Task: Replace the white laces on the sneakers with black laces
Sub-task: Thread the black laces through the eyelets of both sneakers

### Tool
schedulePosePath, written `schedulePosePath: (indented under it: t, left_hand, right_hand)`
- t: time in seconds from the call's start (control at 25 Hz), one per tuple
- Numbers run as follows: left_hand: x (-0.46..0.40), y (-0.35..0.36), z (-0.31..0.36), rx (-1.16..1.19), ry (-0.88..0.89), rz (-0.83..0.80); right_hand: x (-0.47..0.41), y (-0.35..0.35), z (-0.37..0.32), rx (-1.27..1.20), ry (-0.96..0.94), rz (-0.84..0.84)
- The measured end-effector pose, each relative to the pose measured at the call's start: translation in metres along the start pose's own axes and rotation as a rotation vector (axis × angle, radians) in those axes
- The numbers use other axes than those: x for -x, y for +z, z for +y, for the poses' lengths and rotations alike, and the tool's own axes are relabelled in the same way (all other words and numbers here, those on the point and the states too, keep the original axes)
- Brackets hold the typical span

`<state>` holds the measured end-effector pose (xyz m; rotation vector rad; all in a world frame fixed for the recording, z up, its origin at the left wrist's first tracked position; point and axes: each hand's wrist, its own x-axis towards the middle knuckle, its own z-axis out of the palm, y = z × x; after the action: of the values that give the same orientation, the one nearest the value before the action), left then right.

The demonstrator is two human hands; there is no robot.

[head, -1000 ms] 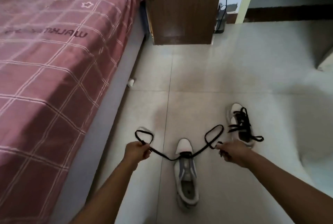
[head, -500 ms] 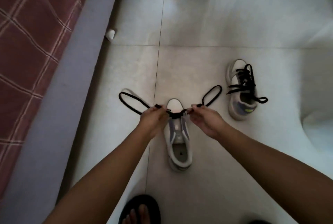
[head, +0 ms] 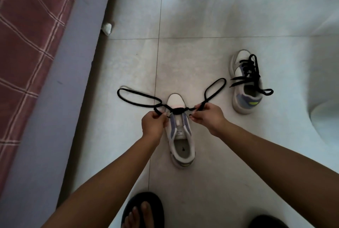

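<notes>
Near sneaker (head: 180, 136): lies on the pale tiled floor (head: 211, 17) at the centre, toe toward 12 o'clock, heel toward 6; its tongue is bare but for one black crossing at the lowest eyelets.
Black lace (head: 177, 111): threaded across the toe end of the near sneaker, with one loop trailing on the floor toward 10 o'clock and another toward 2 o'clock.
Left hand (head: 153, 124): at 9 o'clock of the sneaker's toe end, fingers curled, pinching the left run of the lace.
Right hand (head: 207, 116): at 3 o'clock of the toe end, fingers curled, pinching the right run of the lace.
Far sneaker (head: 245, 83): well apart at 2 o'clock, already laced in black (ends loose and spilling over its side).
Bed (head: 27, 44): along 9 to 11 o'clock, with a red checked cover.
Black sandal (head: 143, 209): on a foot at 6 o'clock.
Small white scrap (head: 106, 28): on the floor by the bed's edge at 11 o'clock.
</notes>
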<state>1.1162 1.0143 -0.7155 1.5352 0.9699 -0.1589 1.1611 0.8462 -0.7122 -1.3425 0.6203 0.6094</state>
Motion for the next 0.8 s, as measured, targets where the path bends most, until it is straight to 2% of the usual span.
schedulePosePath:
  t: [0.16,0.44,0.56,0.64,0.8]
  left_hand:
    - [-0.001,0.002,0.001,0.010,0.041,0.003]
    - [-0.003,0.003,-0.005,-0.025,0.046,0.025]
    - [-0.004,0.003,-0.006,-0.003,0.067,0.011]
    - [-0.003,0.002,-0.007,-0.037,0.097,0.014]
    - [0.002,0.001,-0.012,-0.179,0.226,-0.023]
  right_hand:
    - [-0.001,0.003,0.000,0.238,-0.085,0.055]
    - [-0.006,0.008,-0.001,0.468,-0.229,-0.001]
    - [-0.007,0.005,-0.006,0.644,-0.285,-0.051]
    - [-0.007,0.006,-0.009,0.757,-0.331,-0.084]
    - [-0.005,0.011,-0.007,0.797,-0.368,-0.054]
